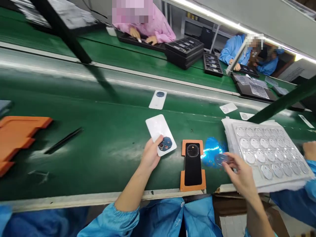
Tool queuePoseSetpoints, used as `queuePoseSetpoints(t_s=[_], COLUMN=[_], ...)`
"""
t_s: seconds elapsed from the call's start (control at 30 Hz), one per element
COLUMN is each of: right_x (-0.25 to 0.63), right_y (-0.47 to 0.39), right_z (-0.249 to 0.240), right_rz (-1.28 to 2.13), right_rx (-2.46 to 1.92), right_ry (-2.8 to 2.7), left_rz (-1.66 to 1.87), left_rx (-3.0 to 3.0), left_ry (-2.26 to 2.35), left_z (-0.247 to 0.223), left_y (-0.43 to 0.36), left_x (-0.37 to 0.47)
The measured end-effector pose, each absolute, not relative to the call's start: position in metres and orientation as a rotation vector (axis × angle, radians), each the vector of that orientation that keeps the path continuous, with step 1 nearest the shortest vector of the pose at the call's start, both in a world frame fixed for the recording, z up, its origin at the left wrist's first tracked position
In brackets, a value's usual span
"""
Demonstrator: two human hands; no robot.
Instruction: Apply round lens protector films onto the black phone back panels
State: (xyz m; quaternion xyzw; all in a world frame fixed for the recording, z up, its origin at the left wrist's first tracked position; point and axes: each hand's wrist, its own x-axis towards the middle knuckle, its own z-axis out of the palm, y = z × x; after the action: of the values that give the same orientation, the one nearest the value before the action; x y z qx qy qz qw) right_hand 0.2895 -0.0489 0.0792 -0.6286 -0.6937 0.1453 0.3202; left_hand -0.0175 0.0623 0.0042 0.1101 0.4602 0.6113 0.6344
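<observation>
In my left hand (151, 154) is a white phone back cover (158, 126) with a dark round camera area, pinched near its lower edge, thumb on top. My right hand (238, 171) pinches a small clear round lens cover (221, 159) between thumb and fingers, above a shiny blue film (211, 148). Between my hands, a black phone back (193, 168) with a round camera ring lies in an orange fixture (182, 184). Right of my right hand is a clear tray (256, 164) holding rows of round lens covers.
Another white cover (157, 102) lies farther back, with small white cards (228, 108) to its right. Orange fixtures (17, 135) and a black strip (64, 141) lie left. Co-workers sit across the green bench beside stacked black trays (184, 52); another person's hand (309, 150) is at the right edge.
</observation>
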Motion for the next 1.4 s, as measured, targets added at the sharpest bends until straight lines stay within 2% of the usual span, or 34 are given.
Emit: queuePoseSetpoints(t_s=[0.2, 0.37, 0.73, 0.93, 1.1, 1.4], right_x=[0.215, 0.215, 0.218, 0.196, 0.17, 0.175], right_y=[0.003, -0.002, 0.0, -0.002, -0.001, -0.004], right_z=[0.011, -0.01, 0.0, 0.031, 0.048, 0.051], right_rz=[-0.072, -0.179, -0.009, 0.264, 0.209, 0.236], right_rx=[-1.227, -1.24, -1.212, -1.203, -1.236, -1.224], right_ry=[-2.149, -2.314, -2.402, -1.97, -1.66, -1.576], left_rz=[1.424, 1.42, 1.394, 1.416, 1.419, 1.444], left_rx=[0.266, 0.389, 0.567, 0.774, 0.919, 1.174], left_ry=[1.009, 0.947, 1.017, 1.069, 1.049, 0.986], left_z=[-0.002, -0.005, 0.003, 0.017, 0.024, 0.026], left_y=[0.061, 0.059, 0.054, 0.03, 0.002, -0.015], left_x=[-0.024, -0.025, -0.022, 0.013, 0.046, 0.06])
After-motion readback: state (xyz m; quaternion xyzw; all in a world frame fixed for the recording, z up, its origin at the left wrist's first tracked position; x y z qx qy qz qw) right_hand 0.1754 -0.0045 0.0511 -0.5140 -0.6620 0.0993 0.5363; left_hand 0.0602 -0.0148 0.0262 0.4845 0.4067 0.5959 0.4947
